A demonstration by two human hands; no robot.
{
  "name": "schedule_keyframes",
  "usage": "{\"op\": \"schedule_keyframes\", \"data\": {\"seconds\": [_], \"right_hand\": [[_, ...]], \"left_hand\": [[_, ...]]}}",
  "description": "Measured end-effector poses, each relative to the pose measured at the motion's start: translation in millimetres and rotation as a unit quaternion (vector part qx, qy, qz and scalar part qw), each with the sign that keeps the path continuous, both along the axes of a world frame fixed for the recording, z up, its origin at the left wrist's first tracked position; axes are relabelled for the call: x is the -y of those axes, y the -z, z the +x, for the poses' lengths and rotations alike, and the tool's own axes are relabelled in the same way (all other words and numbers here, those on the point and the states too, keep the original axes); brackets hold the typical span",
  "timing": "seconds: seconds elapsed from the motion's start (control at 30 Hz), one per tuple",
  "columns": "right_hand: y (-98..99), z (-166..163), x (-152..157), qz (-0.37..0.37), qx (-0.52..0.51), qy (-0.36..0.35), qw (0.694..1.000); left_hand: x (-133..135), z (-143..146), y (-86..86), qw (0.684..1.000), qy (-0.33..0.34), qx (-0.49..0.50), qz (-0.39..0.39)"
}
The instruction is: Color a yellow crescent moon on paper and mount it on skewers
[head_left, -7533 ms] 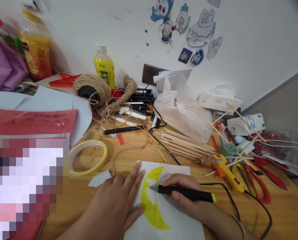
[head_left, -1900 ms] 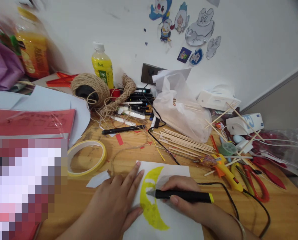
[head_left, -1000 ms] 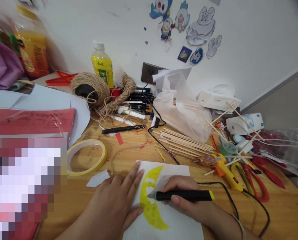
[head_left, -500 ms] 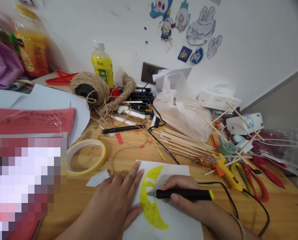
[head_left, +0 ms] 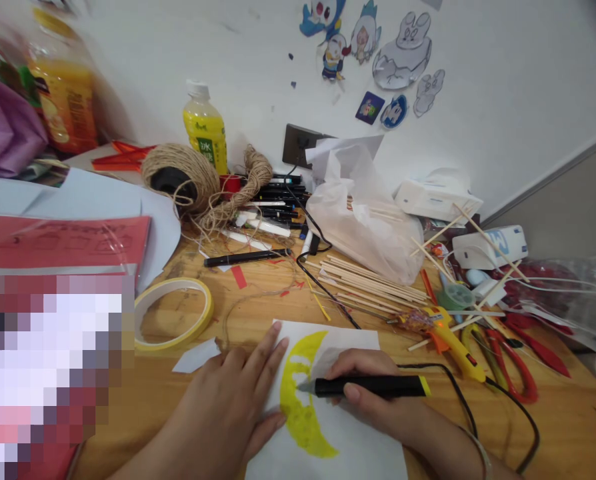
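A white sheet of paper [head_left: 363, 440] lies on the wooden table, bearing a yellow crescent moon [head_left: 303, 427] with small white gaps near its middle. My left hand [head_left: 233, 387] lies flat over the sheet's left edge, fingers stretched out, thumb beside the moon. Wrapped round a black marker [head_left: 373, 387] with a yellow end, my right hand [head_left: 368, 380] rests on the paper. The marker's grey tip touches, or nearly touches, the moon's middle by a white gap.
Yellow tape roll [head_left: 205, 320] and red packet [head_left: 103, 240] are at left. Behind lie twine [head_left: 188, 173], markers [head_left: 248, 257] and wooden sticks [head_left: 373, 280]. To the right are a yellow glue gun [head_left: 458, 350] with its cord and red-handled scissors [head_left: 518, 380].
My right hand and the marker have shifted very slightly to the right and up. The white gap by the tip looks a little smaller. My left hand stays put.
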State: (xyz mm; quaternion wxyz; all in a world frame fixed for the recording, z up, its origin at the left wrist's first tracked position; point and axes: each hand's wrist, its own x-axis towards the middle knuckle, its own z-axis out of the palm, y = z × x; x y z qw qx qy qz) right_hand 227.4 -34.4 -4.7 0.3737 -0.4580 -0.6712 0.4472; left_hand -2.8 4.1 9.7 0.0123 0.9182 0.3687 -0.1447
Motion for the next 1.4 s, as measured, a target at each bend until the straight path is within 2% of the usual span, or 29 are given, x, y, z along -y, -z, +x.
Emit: {"op": "schedule_keyframes", "data": {"seconds": [0.77, 1.13, 1.4], "right_hand": [[4.1, 2.8, 0.4, -0.029, -0.035, 0.012, 0.999], [5.4, 3.9, 1.3, -0.021, -0.037, 0.004, 0.999], [5.3, 3.0, 2.2, -0.024, -0.038, 0.026, 0.999]], "left_hand": [[1.2, 0.1, 1.5, 1.0, 0.002, -0.003, 0.009], [1.0, -0.9, 1.2, 1.0, -0.002, 0.003, 0.009], [-0.2, 0.9, -1.8, 1.0, 0.0, 0.006, 0.006]]}}
